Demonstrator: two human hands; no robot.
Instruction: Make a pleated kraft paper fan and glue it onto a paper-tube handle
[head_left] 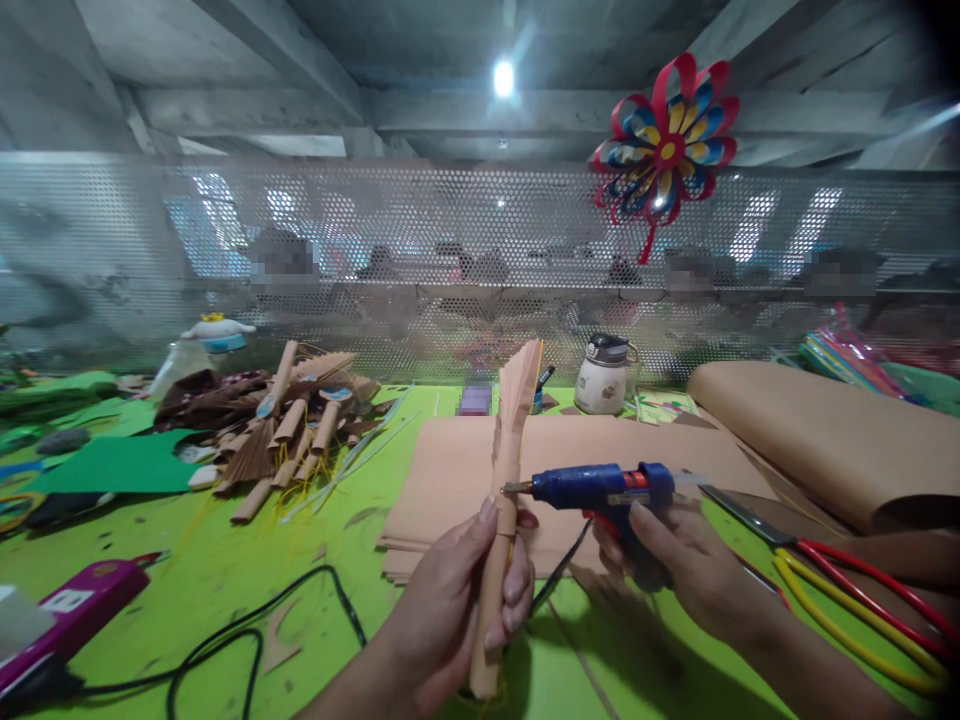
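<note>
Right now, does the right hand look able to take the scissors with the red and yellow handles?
Probably not: the right hand is gripping the blue glue gun. Once that is put down, the way looks free: the scissors lie close by, apparently uncovered.

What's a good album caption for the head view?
Left hand holds a pleated paper piece; right hand points a blue glue gun at it.
</note>
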